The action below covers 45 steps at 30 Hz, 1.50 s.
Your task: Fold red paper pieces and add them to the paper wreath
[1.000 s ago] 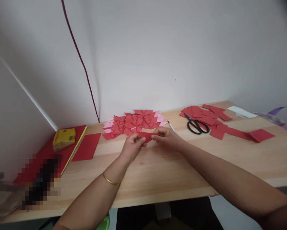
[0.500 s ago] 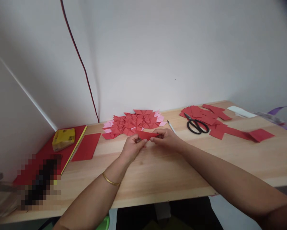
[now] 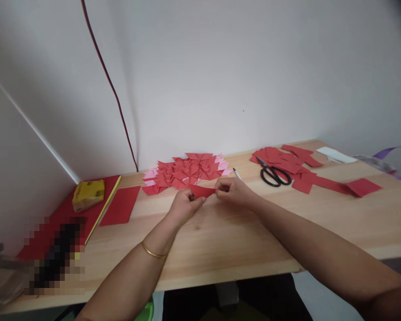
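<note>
One left hand (image 3: 183,206) and one right hand (image 3: 235,192), fingers clamped on opposite ends of one folded red paper (image 3: 203,191) over the table (image 3: 220,249). Clock positions from that paper: eleven, red and pink pieces (image 3: 187,171), too overlapped to count; two, one pen (image 3: 237,174); three, one pair of scissors (image 3: 267,166); nine, one yellow packet (image 3: 88,194), its dark print illegible.

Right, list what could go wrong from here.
The red paper could crease crookedly, being pinched between the left hand and right hand, not pressed flat.
The pen lies just beyond the right hand and might get knocked.
The folded pile overlaps loosely close by; a bump might scatter it.
</note>
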{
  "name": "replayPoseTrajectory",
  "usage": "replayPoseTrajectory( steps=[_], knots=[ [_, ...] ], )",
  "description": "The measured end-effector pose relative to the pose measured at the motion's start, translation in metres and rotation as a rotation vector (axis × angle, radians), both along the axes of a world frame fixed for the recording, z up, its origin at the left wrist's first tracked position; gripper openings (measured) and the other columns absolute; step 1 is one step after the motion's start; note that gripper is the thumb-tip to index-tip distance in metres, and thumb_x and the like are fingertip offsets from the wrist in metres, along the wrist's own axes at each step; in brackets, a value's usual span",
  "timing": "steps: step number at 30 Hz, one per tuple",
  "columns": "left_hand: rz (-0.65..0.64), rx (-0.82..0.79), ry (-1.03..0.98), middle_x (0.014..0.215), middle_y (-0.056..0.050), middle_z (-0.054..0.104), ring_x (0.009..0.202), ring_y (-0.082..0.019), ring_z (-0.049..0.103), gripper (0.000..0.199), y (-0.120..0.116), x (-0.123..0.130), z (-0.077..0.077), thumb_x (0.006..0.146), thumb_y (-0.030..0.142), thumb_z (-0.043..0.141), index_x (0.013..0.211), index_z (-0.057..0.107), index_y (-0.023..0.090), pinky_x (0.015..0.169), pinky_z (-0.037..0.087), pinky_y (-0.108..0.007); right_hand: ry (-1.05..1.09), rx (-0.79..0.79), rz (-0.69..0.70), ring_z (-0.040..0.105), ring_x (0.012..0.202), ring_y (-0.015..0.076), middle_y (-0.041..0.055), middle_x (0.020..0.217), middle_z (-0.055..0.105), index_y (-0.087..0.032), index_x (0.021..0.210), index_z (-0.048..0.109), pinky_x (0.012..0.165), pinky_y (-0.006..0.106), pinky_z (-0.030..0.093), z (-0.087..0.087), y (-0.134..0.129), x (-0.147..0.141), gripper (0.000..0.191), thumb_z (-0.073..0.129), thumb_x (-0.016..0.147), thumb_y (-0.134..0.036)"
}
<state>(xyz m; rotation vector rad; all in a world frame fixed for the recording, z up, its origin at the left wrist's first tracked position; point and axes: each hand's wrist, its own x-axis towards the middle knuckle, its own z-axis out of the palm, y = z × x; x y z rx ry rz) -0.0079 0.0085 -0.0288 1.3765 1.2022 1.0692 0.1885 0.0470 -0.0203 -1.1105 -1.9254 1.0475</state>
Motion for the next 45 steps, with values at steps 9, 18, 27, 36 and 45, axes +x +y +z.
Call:
replayPoseTrajectory(
  steps=[9,18,27,36,45],
  knots=[
    [0.069,-0.087,-0.23,0.068,-0.003,0.066,0.058,-0.01,0.053,0.031,0.0,0.006,-0.002,0.058,0.029,0.078,0.082,0.07,0.012,0.059,0.04,-0.022,0.222,-0.153,0.128,0.048,0.06,0.01,-0.001,0.067,0.055,-0.015,0.08,0.06,0.057,0.023,0.038,0.003,-0.001,0.0,0.024,0.065,0.071,-0.037],
    [0.087,-0.071,-0.091,0.054,0.001,0.058,0.048,-0.008,0.047,0.029,0.001,0.001,-0.007,0.063,0.038,0.075,0.061,0.06,0.013,0.051,0.034,-0.022,0.186,-0.169,0.074,0.046,0.055,0.0098,-0.0018,0.06,0.052,-0.014,0.077,0.064,0.053,0.023,0.035,0.002,-0.003,-0.002,0.03,0.066,0.071,-0.043],
    [0.145,-0.071,-0.242,0.057,0.0,0.061,0.053,-0.01,0.053,0.024,-0.004,0.013,-0.007,0.061,0.031,0.076,0.063,0.06,0.014,0.055,0.038,-0.023,0.161,-0.131,0.241,0.051,0.064,0.0129,0.0019,0.072,0.061,-0.015,0.09,0.068,0.057,0.024,0.039,-0.004,-0.01,-0.013,0.032,0.061,0.076,-0.042],
    [0.293,0.029,-0.414,0.053,0.003,0.055,0.054,-0.007,0.05,0.019,0.007,-0.005,0.012,0.061,0.025,0.074,0.061,0.059,0.014,0.06,0.041,-0.021,0.126,-0.114,0.213,0.039,0.054,0.0086,-0.0031,0.059,0.046,-0.014,0.078,0.064,0.05,0.021,0.03,-0.003,-0.009,-0.009,0.028,0.059,0.076,-0.042],
    [0.072,-0.061,-0.4,0.069,0.0,0.061,0.06,-0.009,0.054,0.028,0.002,0.004,0.001,0.061,0.031,0.077,0.077,0.062,0.014,0.063,0.045,-0.025,0.192,-0.134,0.184,0.054,0.066,0.0133,0.0016,0.072,0.062,-0.015,0.081,0.066,0.061,0.025,0.041,-0.011,-0.008,-0.012,0.028,0.059,0.077,-0.042]
  ],
)
